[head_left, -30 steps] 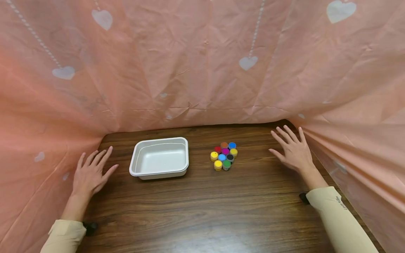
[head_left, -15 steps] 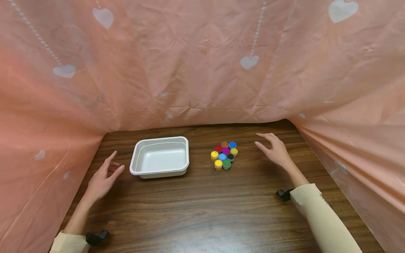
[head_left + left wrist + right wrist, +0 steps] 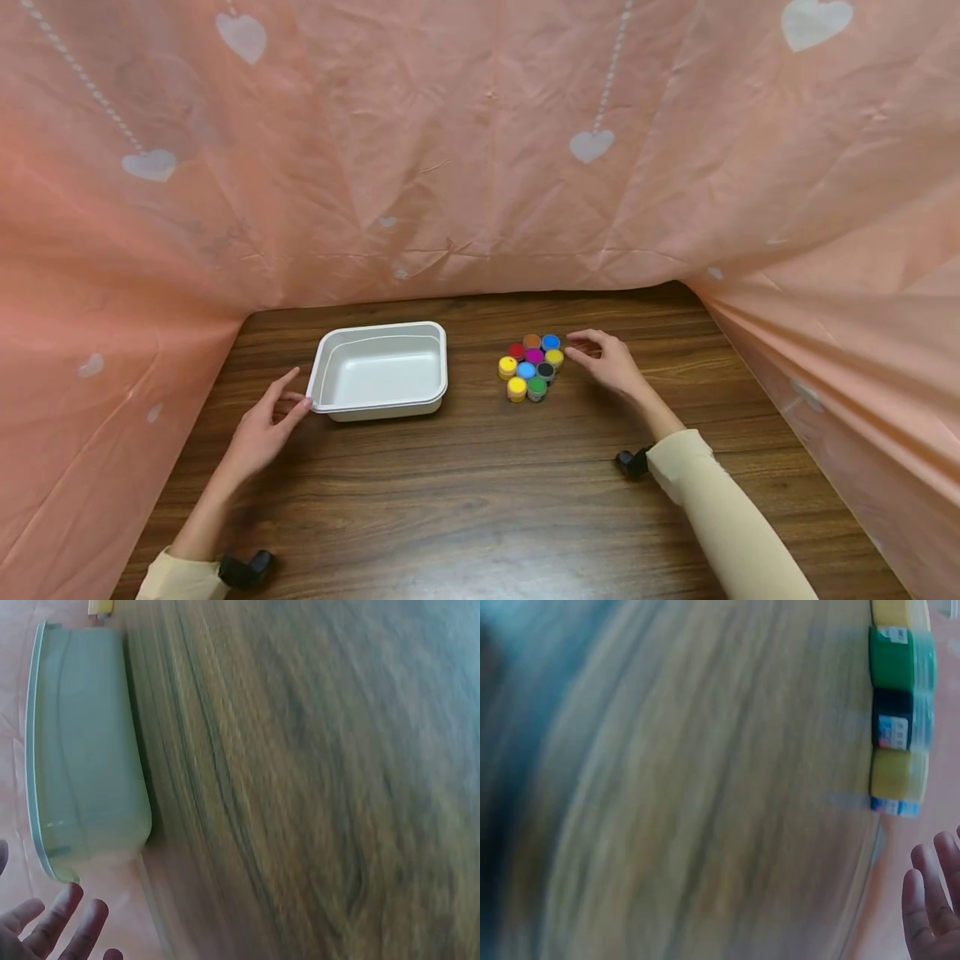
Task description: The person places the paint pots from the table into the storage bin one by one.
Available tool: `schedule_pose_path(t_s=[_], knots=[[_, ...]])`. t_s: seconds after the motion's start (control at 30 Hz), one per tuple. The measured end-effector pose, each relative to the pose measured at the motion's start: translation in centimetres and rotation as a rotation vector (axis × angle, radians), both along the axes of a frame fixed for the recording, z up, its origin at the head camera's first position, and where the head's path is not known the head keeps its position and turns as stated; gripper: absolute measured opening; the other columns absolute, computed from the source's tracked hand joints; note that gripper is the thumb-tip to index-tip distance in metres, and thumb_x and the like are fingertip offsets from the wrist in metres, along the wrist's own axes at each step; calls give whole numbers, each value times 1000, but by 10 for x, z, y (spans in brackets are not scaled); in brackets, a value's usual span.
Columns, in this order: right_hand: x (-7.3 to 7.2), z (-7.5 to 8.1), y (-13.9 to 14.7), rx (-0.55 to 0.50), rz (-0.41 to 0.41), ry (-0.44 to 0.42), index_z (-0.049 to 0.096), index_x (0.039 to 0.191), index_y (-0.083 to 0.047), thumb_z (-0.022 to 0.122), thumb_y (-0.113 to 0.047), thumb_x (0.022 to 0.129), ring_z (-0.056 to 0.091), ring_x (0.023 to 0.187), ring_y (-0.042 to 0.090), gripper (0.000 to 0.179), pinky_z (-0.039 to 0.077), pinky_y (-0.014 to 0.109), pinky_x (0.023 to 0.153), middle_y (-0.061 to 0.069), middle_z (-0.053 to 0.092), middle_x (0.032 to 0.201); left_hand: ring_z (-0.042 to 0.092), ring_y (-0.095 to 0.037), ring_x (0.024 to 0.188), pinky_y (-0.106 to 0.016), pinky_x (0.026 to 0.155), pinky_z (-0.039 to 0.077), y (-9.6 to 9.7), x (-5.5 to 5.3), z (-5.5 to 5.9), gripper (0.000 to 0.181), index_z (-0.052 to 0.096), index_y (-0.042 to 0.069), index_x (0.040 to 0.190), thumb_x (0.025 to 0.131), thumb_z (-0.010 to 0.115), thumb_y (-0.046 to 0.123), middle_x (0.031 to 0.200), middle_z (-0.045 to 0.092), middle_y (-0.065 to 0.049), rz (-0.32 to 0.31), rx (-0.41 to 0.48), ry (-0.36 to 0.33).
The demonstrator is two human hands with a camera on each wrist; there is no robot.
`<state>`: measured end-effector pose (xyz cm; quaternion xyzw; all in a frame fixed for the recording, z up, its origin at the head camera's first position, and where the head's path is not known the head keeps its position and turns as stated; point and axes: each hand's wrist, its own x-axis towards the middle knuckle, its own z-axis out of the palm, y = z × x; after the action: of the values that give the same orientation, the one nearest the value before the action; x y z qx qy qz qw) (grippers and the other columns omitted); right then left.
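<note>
A white rectangular plastic tray (image 3: 384, 379) stands on the wooden table, left of centre. My left hand (image 3: 261, 432) is at its front left corner, fingers loosely bent and gripping nothing. The thumb tip meets the rim in the head view, but whether it touches I cannot tell. To the right of the tray, several small lidded paint pots (image 3: 534, 357) stand upright in a tight cluster. Just right of them hovers my right hand (image 3: 613, 367), thumb and fingers apart with nothing between. The right wrist view shows a green pot (image 3: 892, 660) and a black pot (image 3: 891, 720) side-on.
A pink curtain (image 3: 487, 183) with pale hearts hangs along the back and both sides of the brown wooden table (image 3: 450, 500). A black device (image 3: 246, 570) is on the left wrist, and another black device (image 3: 633, 462) on the right.
Both hands have moved inward from the table's sides: the left rightward to the tray's corner, the right leftward to beside the paint pots. The tray and pots stay in place.
</note>
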<state>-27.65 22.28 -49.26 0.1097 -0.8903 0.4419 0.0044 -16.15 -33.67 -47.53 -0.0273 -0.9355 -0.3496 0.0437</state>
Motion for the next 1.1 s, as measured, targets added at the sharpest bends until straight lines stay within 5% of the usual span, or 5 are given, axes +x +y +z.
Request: schedule_pose_path(t_s=[0.27,0.6,1.1], knots=[[-3,-9,-10,-17,13,-104,67,131,-2,67,-22,103,67,114,36,34,56,48,95,21,69,126,58,7,91,-16,78,49,7,-3,-9,58,47,7,154,103,67,24,111,70,-16,7,48,75],[-8,-13,-18,15,-14,-121,69,126,-1,72,-18,99,67,110,35,32,55,45,94,21,70,120,56,4,90,-10,80,47,12,-2,-16,51,56,2,146,100,70,15,104,64,-13,10,92,128],[-13,-15,-19,1,-5,-137,67,125,3,73,-15,98,68,112,37,33,56,46,94,25,68,122,57,3,88,-13,79,48,15,-4,-17,52,53,-1,147,100,70,14,106,68,-19,20,199,63]])
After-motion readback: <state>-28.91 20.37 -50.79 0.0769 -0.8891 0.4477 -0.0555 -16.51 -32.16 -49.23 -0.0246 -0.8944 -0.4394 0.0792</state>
